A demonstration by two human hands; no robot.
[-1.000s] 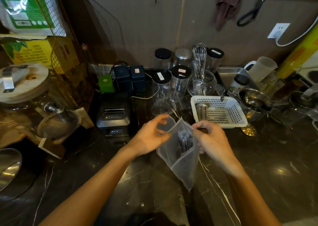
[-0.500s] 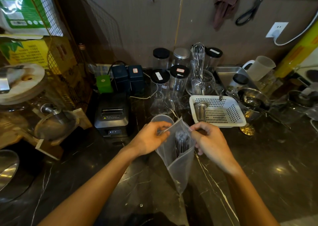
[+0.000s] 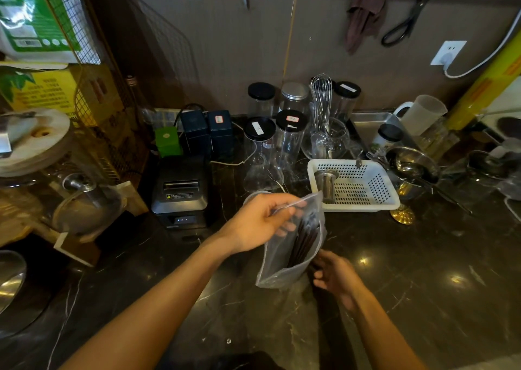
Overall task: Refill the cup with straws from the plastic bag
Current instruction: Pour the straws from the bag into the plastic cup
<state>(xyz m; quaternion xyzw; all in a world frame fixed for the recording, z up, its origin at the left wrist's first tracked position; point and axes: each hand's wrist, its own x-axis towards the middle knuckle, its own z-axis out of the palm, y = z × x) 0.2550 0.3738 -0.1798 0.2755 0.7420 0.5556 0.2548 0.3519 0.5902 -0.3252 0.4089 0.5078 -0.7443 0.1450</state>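
Left hand [image 3: 255,223] pinches plastic bag [image 3: 284,268] top; right hand [image 3: 337,278] loosely curled beside bottom.

A white perforated basket [image 3: 358,186] sits on the dark marble counter [image 3: 423,285] with a small metal cylinder [image 3: 327,183] standing in its left end. Behind the basket stand clear jars with black lids [image 3: 290,135] and a wire whisk [image 3: 322,99] upright in a glass bowl. Well to the basket's left is a black receipt printer [image 3: 180,192], and just right of the basket lie steel bowls [image 3: 411,166].
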